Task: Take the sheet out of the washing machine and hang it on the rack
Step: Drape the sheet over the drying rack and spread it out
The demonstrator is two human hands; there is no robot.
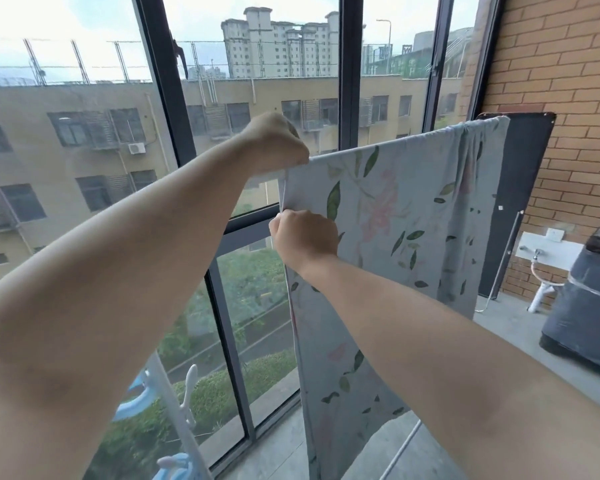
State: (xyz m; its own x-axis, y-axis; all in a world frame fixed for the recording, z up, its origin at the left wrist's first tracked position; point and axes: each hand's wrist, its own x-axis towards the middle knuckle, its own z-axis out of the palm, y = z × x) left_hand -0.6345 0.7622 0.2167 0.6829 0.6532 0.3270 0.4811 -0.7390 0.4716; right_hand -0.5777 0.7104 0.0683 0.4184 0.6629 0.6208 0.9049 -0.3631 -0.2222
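Sheet position: the sheet (395, 209) is draped over the top rail of the rack (506, 252) and hangs down toward the floor on the near side.
Step in hand (judged): squaring the near side edge and drawing the cloth flat along the rail.
Method advised: keep the corner pinned at the rail, run the lower grip down the hem with light tension, and draw toward the rack's near end so the bunched folds at its far end open. Even out the drop on both sides of the rail so the wet weight does not drag it off.
Sheet condition: pale blue with green leaves and pink flowers. It lies smooth near the hands and is gathered in vertical folds at the rack's far end.
Left hand (274, 143): at the rack's near end, on the rail line, fingers curled round the top corner. The fingertips are hidden.
Right hand (305, 237): below the rail, fingers curled, pinching the side hem.
Washing machine (589, 299): beyond the rack's far end, under a dark cover.
Window (350, 71): behind the rack.
Risk (judged): the lower hem may reach the floor.
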